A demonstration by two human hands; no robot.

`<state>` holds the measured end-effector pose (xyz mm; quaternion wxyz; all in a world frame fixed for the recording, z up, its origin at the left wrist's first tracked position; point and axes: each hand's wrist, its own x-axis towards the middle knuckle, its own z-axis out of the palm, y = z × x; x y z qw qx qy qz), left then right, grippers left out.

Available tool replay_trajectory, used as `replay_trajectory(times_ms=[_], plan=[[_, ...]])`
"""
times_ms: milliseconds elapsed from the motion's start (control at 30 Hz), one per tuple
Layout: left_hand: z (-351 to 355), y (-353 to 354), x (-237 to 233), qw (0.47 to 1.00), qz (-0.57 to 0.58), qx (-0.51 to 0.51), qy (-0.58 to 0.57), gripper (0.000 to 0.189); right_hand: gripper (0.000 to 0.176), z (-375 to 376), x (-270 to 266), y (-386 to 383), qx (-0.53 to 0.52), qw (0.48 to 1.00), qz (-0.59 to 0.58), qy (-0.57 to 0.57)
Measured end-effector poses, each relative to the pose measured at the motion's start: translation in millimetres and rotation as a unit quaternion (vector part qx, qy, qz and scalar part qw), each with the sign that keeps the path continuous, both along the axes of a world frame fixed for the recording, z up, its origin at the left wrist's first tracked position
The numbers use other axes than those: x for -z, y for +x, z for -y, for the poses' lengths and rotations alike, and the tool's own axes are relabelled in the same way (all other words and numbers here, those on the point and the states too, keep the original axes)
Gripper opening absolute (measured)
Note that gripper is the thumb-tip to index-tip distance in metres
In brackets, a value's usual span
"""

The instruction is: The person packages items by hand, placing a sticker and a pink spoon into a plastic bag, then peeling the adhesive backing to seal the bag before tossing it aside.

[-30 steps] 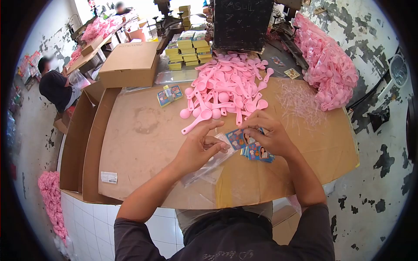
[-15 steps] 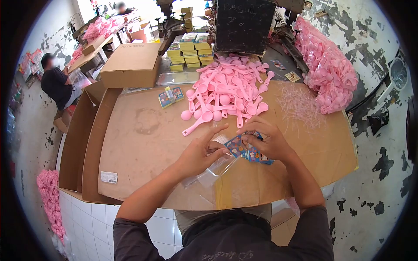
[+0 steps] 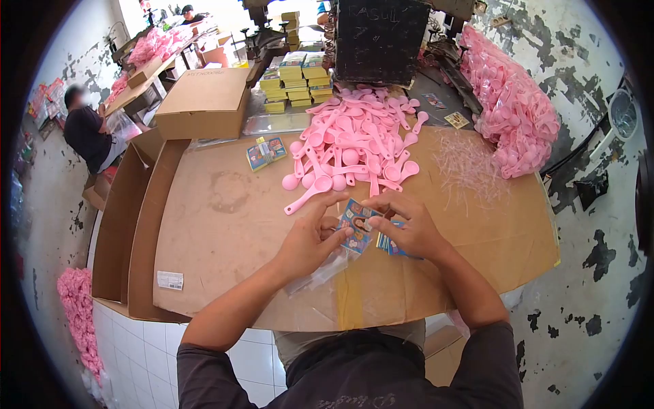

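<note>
My left hand [image 3: 310,235] pinches the lower left part of a blue printed card [image 3: 356,223], held upright above the cardboard sheet [image 3: 225,259]. At the card's upper right edge, the fingers of my right hand [image 3: 405,225] are closed on it too. Beneath my right hand lies a fanned stack of blue cards [image 3: 387,247], partly covered by the fingers. Clear plastic bags [image 3: 317,278] lie under and beside my left hand. Just beyond both hands spreads a heap of pink measuring spoons [image 3: 357,140].
A banded card bundle [image 3: 266,153] lies left of the spoons, with stacked card packs [image 3: 296,78] behind. A closed carton [image 3: 204,99] and a long open box [image 3: 126,232] flank the left side. Bagged pink spoons [image 3: 507,109] and plastic strips [image 3: 470,167] are right. A co-worker [image 3: 88,129] sits far left.
The card between my hands has turned from slanted to upright and come away from the stack. My right hand has shifted slightly left and down.
</note>
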<state>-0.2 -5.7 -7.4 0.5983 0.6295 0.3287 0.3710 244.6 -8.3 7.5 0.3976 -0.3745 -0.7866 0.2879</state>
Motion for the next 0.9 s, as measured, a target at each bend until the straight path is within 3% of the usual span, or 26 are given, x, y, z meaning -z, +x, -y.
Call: replay_trajectory(times_ms=[100,200,300,400,500,600,700,800,900], plan=[[-2,1,6,0.999,-0.008,0.013,0.032,0.056,0.024,-9,17,-1,0.006,0.965,-0.205,-0.164],[1,3,1,1.000,0.026,0.012,-0.012,0.050,0.022,-9,15,2,0.038,0.956,-0.222,-0.186],[-3,3,6,0.999,0.041,-0.006,-0.018,0.047,0.025,-1,15,-5,-0.006,0.960,-0.217,-0.176],[0,1,-2,0.998,0.050,-0.016,-0.018,0.044,0.034,-10,15,3,-0.010,0.998,0.013,0.054],[-2,3,-1,0.998,0.053,-0.023,-0.030,0.043,0.034,-3,25,-4,0.059,0.991,-0.092,-0.082],[-4,6,11,0.996,0.088,-0.030,-0.019,0.042,0.022,-1,17,-6,0.061,0.974,-0.169,-0.135],[-4,2,10,0.997,0.067,-0.023,-0.005,0.040,0.019,0,12,-6,0.006,0.998,-0.060,-0.030],[-2,0,5,0.999,0.002,-0.019,-0.036,0.038,0.022,-13,18,7,-0.070,0.997,-0.025,-0.013],[-3,2,7,0.997,0.043,-0.035,-0.054,0.030,0.024,-31,9,32,0.098,0.994,0.041,0.010]])
